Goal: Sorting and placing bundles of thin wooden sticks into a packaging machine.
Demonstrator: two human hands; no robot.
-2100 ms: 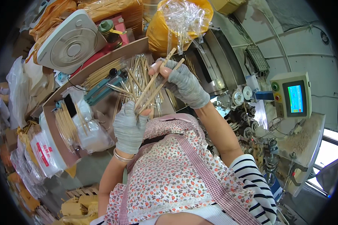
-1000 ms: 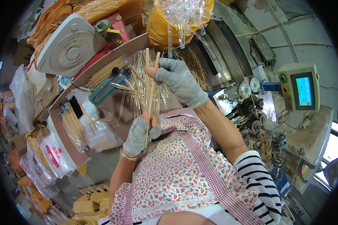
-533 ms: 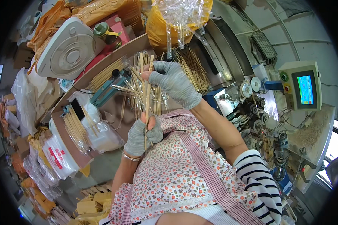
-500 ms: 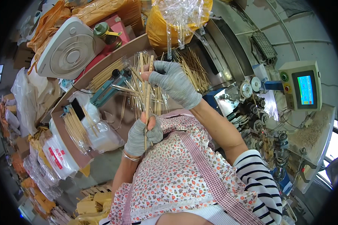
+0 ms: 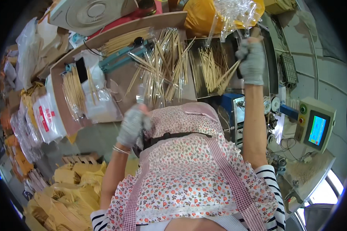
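Brown table [image 5: 119,75] with a raised edge spreads beyond the left hand [image 5: 133,125] and reaches far to its left side. Both hands wear grey gloves. The left hand is before the apron [image 5: 181,165], near the front of the table, with the thumb side up. It is blurred, so I cannot tell how wide its fingers are, or whether they hold something. Below it, a bracelet [image 5: 121,149] goes around the wrist.

Just beyond this hand and to its right lies a pile of sticks in clear wrap [image 5: 167,63], many of them crossed. Farther up is a teal tool [image 5: 121,59] with a black knob. To the left of the same hand lie a bundle of sticks [image 5: 73,92] and a black flat object [image 5: 81,70].

The right hand [image 5: 252,59] is well apart from the left one, with the arm stretched forward. Its fingers are bent, but blur hides whether they are closed on anything. To its left is a metal tray [image 5: 197,77] with bare sticks [image 5: 210,71]; a few lean toward this hand, and I cannot tell if it touches them. Beyond the hand are clear wrappers [image 5: 239,13] on a yellow bag [image 5: 200,17]. Below and to its right is a lit screen [image 5: 317,130].
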